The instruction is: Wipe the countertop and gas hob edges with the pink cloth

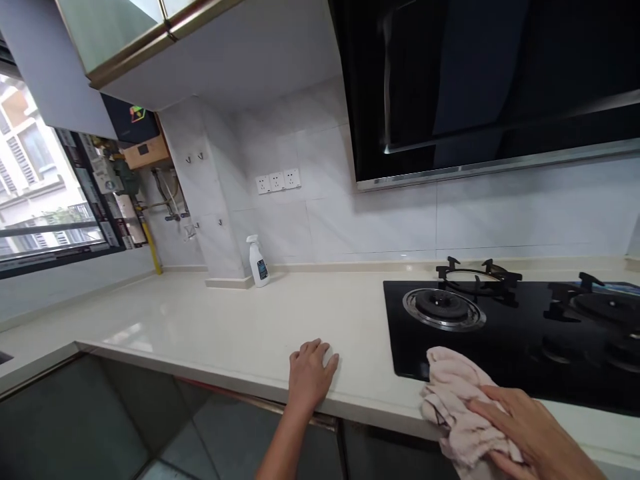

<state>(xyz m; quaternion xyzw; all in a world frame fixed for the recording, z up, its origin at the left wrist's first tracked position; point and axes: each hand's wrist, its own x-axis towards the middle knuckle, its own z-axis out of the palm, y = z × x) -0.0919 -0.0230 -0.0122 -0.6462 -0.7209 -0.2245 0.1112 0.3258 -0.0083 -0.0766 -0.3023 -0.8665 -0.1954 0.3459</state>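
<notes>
My right hand (530, 430) presses a crumpled pale pink cloth (457, 403) against the front left corner of the black glass gas hob (505, 350), fingers closed over the fabric. My left hand (310, 375) rests palm down on the cream countertop (225, 327) near its front edge, fingers loosely apart and holding nothing. On the hob, the left burner (444, 307) sits bare, with its black pan support (477, 275) shifted back toward the wall.
A white spray bottle (258, 261) stands at the back by the tiled corner pillar. A black range hood (480, 87) hangs above the hob. Wall sockets (278, 181) sit on the backsplash. A window (40, 193) and pipes (150, 227) are at the left.
</notes>
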